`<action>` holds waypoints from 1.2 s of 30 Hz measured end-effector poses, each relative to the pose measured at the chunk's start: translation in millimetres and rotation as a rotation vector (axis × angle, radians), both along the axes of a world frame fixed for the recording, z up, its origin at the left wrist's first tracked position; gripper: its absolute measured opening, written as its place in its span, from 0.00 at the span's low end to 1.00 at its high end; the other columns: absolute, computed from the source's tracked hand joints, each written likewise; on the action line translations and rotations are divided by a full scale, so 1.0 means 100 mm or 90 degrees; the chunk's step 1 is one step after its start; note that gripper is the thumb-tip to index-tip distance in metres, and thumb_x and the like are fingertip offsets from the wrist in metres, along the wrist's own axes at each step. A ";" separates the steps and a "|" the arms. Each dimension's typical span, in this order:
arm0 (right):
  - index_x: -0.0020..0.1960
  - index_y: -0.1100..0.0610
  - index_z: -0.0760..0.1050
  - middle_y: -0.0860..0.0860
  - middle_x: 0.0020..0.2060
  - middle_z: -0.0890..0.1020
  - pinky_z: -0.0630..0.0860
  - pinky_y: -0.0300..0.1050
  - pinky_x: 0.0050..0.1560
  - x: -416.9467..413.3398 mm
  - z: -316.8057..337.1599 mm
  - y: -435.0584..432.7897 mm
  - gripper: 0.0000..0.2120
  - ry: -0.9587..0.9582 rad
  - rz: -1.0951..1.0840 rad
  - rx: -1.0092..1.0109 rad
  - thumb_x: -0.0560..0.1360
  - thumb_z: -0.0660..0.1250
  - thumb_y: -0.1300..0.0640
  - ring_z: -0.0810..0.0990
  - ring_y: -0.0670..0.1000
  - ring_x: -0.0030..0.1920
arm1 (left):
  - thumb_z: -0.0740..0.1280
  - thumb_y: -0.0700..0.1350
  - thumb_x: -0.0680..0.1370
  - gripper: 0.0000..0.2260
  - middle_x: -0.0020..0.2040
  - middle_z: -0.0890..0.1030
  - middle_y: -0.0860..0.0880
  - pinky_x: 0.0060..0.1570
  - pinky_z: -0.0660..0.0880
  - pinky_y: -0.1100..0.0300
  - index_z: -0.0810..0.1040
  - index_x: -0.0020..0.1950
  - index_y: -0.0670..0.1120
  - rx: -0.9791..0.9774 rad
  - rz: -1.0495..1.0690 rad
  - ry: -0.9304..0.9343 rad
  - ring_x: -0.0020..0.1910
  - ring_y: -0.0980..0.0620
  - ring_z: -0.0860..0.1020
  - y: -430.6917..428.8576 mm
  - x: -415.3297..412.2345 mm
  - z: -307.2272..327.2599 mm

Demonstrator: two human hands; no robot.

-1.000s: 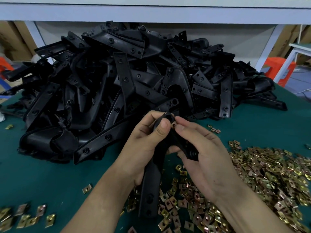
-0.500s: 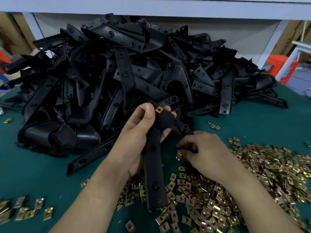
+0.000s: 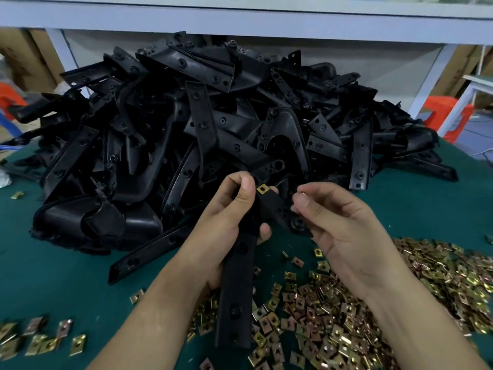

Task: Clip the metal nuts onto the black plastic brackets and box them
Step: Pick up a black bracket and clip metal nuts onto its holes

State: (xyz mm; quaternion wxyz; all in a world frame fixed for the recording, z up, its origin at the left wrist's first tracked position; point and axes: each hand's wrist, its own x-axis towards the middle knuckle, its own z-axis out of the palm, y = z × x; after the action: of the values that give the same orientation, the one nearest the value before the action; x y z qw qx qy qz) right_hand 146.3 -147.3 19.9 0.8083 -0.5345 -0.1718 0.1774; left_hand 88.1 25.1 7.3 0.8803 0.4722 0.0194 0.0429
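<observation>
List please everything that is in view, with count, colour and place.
bracket pile: many, black, at the back
held bracket: one, black, centre, lifted
clipped nut: one, gold, top end of held bracket
loose nuts: many, gold, heap front right, few front left
table cover: one, green, under everything
stool: one clear, orange, far right
left grip: one, holds the held bracket
right grip: one, pinches a tiny nut, right of clipped nut
</observation>
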 end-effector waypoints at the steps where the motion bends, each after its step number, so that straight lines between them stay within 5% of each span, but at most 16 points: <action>1: 0.44 0.55 0.86 0.51 0.39 0.82 0.80 0.37 0.46 -0.01 0.00 0.00 0.11 0.016 0.003 0.013 0.62 0.77 0.58 0.84 0.48 0.42 | 0.73 0.59 0.73 0.19 0.52 0.83 0.48 0.36 0.78 0.64 0.76 0.55 0.49 -0.007 0.001 -0.003 0.43 0.53 0.81 0.00 0.00 0.00; 8: 0.51 0.57 0.86 0.57 0.47 0.87 0.81 0.39 0.49 -0.01 0.04 -0.02 0.14 0.058 -0.013 -0.009 0.66 0.74 0.60 0.86 0.52 0.50 | 0.78 0.41 0.69 0.19 0.45 0.79 0.48 0.38 0.77 0.64 0.74 0.55 0.48 0.043 -0.022 -0.049 0.35 0.55 0.75 0.01 -0.01 0.00; 12: 0.61 0.60 0.78 0.59 0.54 0.86 0.82 0.43 0.47 -0.03 0.04 0.01 0.15 0.102 0.029 -0.028 0.74 0.67 0.61 0.87 0.55 0.52 | 0.77 0.36 0.67 0.22 0.45 0.82 0.47 0.40 0.80 0.60 0.74 0.57 0.48 0.087 -0.037 -0.052 0.39 0.51 0.80 0.02 -0.04 0.02; 15: 0.56 0.62 0.76 0.58 0.55 0.86 0.82 0.44 0.48 -0.04 0.02 0.02 0.12 0.114 0.038 -0.026 0.74 0.67 0.60 0.86 0.55 0.52 | 0.76 0.34 0.68 0.22 0.45 0.82 0.46 0.41 0.80 0.59 0.74 0.57 0.47 0.087 -0.033 -0.049 0.41 0.50 0.82 0.02 -0.05 0.04; 19: 0.46 0.54 0.86 0.52 0.46 0.86 0.82 0.43 0.53 -0.01 0.00 0.02 0.08 0.119 -0.002 -0.061 0.67 0.73 0.57 0.84 0.50 0.48 | 0.76 0.33 0.67 0.20 0.43 0.81 0.48 0.40 0.80 0.61 0.77 0.54 0.49 0.074 -0.020 -0.043 0.37 0.54 0.79 0.03 -0.04 0.04; 24: 0.53 0.58 0.86 0.59 0.52 0.86 0.82 0.45 0.57 0.00 0.04 -0.01 0.13 0.132 0.017 -0.027 0.69 0.72 0.61 0.85 0.53 0.51 | 0.77 0.34 0.67 0.20 0.44 0.81 0.48 0.41 0.79 0.62 0.77 0.55 0.48 0.078 -0.023 -0.047 0.36 0.54 0.78 0.03 -0.05 0.04; 30: 0.45 0.57 0.85 0.56 0.41 0.85 0.81 0.40 0.42 -0.04 0.08 0.01 0.08 0.106 0.025 -0.048 0.66 0.73 0.61 0.84 0.50 0.41 | 0.76 0.34 0.68 0.19 0.44 0.81 0.48 0.40 0.79 0.62 0.76 0.56 0.46 0.082 -0.021 -0.052 0.36 0.54 0.78 0.04 -0.04 0.03; 36: 0.43 0.55 0.87 0.54 0.41 0.86 0.82 0.40 0.42 -0.05 0.09 0.00 0.11 0.127 0.033 -0.052 0.61 0.77 0.56 0.85 0.49 0.41 | 0.74 0.31 0.69 0.19 0.44 0.82 0.47 0.39 0.79 0.62 0.75 0.55 0.45 0.096 -0.045 -0.069 0.39 0.52 0.82 0.03 -0.05 0.05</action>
State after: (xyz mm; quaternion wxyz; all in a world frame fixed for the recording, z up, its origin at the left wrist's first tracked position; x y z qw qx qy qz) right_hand 140.8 -147.1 29.1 0.7942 -0.5417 -0.0971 0.2576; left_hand 83.3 28.4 11.9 0.8430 0.5344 -0.0479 0.0388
